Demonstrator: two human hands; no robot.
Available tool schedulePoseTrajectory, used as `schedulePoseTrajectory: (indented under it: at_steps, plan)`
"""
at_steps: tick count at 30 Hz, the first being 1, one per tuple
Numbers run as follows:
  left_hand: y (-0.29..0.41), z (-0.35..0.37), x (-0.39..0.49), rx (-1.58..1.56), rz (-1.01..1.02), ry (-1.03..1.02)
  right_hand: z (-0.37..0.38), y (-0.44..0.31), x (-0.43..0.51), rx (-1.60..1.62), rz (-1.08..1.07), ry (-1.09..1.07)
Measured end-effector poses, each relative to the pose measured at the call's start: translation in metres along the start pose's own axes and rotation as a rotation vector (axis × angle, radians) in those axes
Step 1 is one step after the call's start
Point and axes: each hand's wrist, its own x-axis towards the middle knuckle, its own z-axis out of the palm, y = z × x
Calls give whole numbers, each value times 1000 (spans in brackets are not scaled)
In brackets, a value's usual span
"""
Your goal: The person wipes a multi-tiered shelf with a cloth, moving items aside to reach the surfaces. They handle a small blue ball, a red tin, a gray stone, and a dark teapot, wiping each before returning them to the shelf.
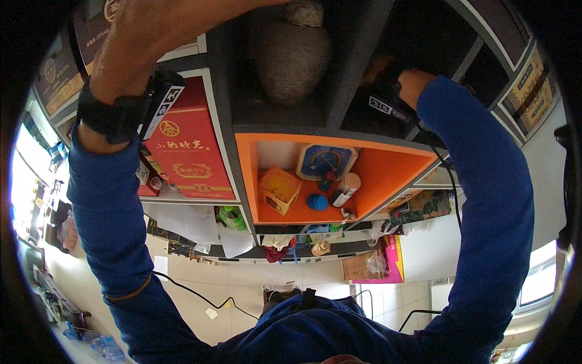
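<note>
Both arms reach up into a dark grey shelf unit. A rounded grey-brown jar with a narrower top stands in its dark upper compartment. My left hand stretches across the top of the view toward the jar's neck. Its fingertips pass beyond the upper edge, so I cannot tell whether they touch the jar. My right hand is in the shadowed compartment to the right of the jar, behind a divider. Darkness hides its fingers and anything in them. Each wrist wears a black strap with a small device.
Below is an orange-lined compartment holding a yellow box, a blue octagonal box, a blue cap-like object and a cylindrical container. A large red box fills the left compartment. Black cables hang by both arms.
</note>
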Motion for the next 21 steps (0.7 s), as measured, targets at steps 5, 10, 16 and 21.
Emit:
schedulePoseTrajectory:
  at_steps: [5,10,16,21]
  plan:
    - [7,-7,1,155,16,-36,4,26,-8,-27,110,-44]
    - [19,-19,1,294,-104,-112,7,33,-12,-31,152,-75]
    - [10,-11,3,151,39,-67,-7,-1,-6,-17,74,-58]
    - [9,-11,0,252,4,-91,-25,-22,-29,-14,-28,-20]
